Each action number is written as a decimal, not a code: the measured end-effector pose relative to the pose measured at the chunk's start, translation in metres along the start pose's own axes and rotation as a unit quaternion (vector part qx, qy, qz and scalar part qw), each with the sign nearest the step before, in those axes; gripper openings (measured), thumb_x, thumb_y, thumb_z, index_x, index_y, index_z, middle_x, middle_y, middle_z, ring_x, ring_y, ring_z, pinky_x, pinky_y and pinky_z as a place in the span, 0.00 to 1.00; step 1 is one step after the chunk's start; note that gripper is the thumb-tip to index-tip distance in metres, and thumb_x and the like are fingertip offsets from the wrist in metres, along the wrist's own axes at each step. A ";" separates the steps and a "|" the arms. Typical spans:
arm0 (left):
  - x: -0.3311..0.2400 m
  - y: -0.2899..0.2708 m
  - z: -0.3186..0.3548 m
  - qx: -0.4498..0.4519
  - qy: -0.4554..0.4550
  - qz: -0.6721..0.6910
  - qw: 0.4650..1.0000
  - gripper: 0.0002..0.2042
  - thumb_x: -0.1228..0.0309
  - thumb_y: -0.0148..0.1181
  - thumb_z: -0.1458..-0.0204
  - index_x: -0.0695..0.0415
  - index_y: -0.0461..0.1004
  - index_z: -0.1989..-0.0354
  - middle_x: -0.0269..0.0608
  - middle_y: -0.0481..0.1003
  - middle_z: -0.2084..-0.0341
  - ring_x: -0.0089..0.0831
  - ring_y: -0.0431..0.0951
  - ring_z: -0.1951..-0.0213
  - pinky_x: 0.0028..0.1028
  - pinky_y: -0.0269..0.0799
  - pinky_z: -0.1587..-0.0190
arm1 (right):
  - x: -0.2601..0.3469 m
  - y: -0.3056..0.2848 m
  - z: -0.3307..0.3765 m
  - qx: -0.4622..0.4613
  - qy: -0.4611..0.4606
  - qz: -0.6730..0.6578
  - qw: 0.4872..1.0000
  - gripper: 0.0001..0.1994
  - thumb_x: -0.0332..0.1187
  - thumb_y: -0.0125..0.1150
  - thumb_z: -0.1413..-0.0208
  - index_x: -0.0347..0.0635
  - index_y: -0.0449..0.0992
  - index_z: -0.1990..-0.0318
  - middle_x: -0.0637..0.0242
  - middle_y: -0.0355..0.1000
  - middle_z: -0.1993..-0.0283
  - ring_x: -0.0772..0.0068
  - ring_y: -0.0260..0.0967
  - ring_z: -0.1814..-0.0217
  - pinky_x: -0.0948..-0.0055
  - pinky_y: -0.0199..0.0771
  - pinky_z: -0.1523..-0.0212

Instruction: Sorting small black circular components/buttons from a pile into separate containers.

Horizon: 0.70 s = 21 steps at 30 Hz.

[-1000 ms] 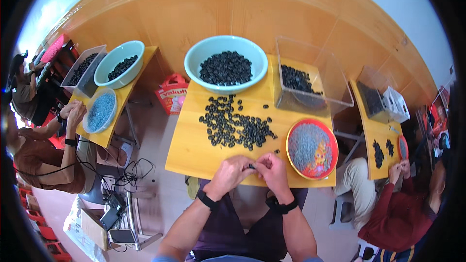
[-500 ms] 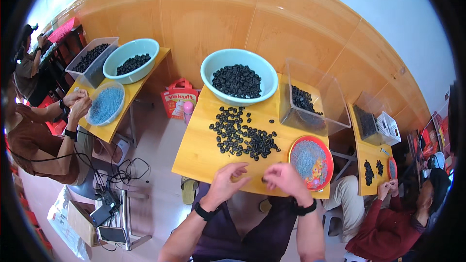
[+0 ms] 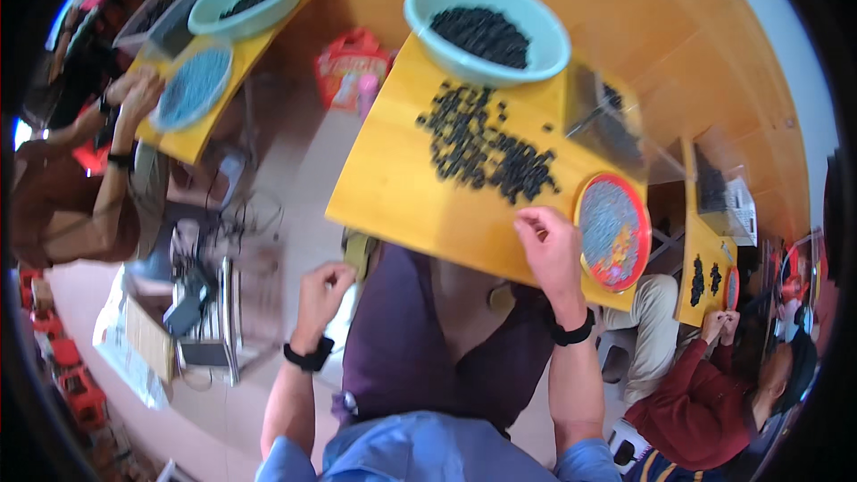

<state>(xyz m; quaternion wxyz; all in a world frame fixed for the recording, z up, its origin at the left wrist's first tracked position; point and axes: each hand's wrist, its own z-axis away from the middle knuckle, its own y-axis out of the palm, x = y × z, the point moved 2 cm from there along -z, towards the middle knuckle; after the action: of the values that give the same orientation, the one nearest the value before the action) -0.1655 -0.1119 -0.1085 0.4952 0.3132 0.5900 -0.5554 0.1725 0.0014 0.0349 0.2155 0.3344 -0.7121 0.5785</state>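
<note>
My right hand (image 3: pixel 551 250) is over the front edge of the yellow table, its fingers curled in toward the thumb; anything between them is too small to make out. Lower down, off the table's left front corner and beside my thigh, my left hand (image 3: pixel 320 303) is closed, and blur hides whatever its fingertips may pinch. Small black oval pieces (image 3: pixel 482 138) lie spread on the table beyond my right hand. Just right of that hand sits a round red tray (image 3: pixel 643 259) with a heap of thin bluish-grey bits (image 3: pixel 611 219).
A pale-blue basin (image 3: pixel 558 58) of black pieces stands at the table's far edge, beside a clear plastic bin (image 3: pixel 598 116). At other yellow tables, one person (image 3: pixel 80 187) works on the left and another (image 3: pixel 705 402) on the right. Cables and a metal-framed stand (image 3: pixel 228 321) are at left.
My hands have moved apart: the left dropped down and left off the table edge, the right went up and right toward the tray. The view has tilted down.
</note>
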 end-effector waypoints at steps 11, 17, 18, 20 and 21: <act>0.245 0.008 0.096 0.277 -0.188 -0.281 0.899 0.11 0.69 0.68 0.55 0.50 0.83 0.61 0.45 0.83 0.65 0.42 0.83 0.58 0.38 0.78 0.53 | -0.029 0.024 0.037 -0.020 0.003 0.034 0.999 0.04 0.22 0.63 0.43 0.34 0.78 0.60 0.68 0.68 0.66 0.79 0.65 0.68 0.80 0.64 0.67; 0.280 0.043 0.137 0.362 -0.217 -0.363 0.831 0.08 0.72 0.56 0.49 0.55 0.81 0.65 0.50 0.82 0.64 0.49 0.83 0.59 0.45 0.79 0.60 | -0.039 0.023 0.046 -0.048 0.022 0.064 0.997 0.03 0.22 0.62 0.40 0.34 0.79 0.60 0.69 0.69 0.61 0.79 0.65 0.64 0.81 0.65 0.64; 0.280 0.050 0.137 0.371 -0.224 -0.361 0.826 0.08 0.72 0.55 0.48 0.56 0.81 0.65 0.51 0.82 0.65 0.49 0.83 0.60 0.45 0.79 0.61 | -0.039 0.022 0.047 -0.053 0.027 0.079 0.995 0.03 0.22 0.62 0.40 0.33 0.79 0.59 0.69 0.69 0.60 0.78 0.65 0.63 0.80 0.65 0.63; 0.286 0.056 0.141 0.347 -0.250 -0.335 0.840 0.09 0.69 0.56 0.48 0.54 0.81 0.65 0.50 0.81 0.65 0.51 0.82 0.61 0.45 0.78 0.61 | -0.046 0.024 0.048 -0.054 0.026 0.057 0.997 0.05 0.21 0.61 0.39 0.32 0.78 0.58 0.66 0.70 0.59 0.75 0.67 0.59 0.78 0.68 0.58; 0.287 0.064 0.139 0.324 -0.260 -0.313 0.854 0.09 0.65 0.57 0.49 0.53 0.81 0.64 0.50 0.81 0.65 0.52 0.82 0.61 0.46 0.78 0.61 | -0.046 0.021 0.048 -0.050 0.023 0.069 0.996 0.05 0.21 0.61 0.39 0.31 0.78 0.58 0.65 0.70 0.59 0.74 0.68 0.59 0.77 0.69 0.56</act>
<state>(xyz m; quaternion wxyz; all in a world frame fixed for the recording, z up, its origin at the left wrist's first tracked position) -0.1638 -0.2863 -0.3833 0.3007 0.0990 0.2935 -0.9020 0.1922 -0.0323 -0.0231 0.2078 0.2594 -0.7563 0.5634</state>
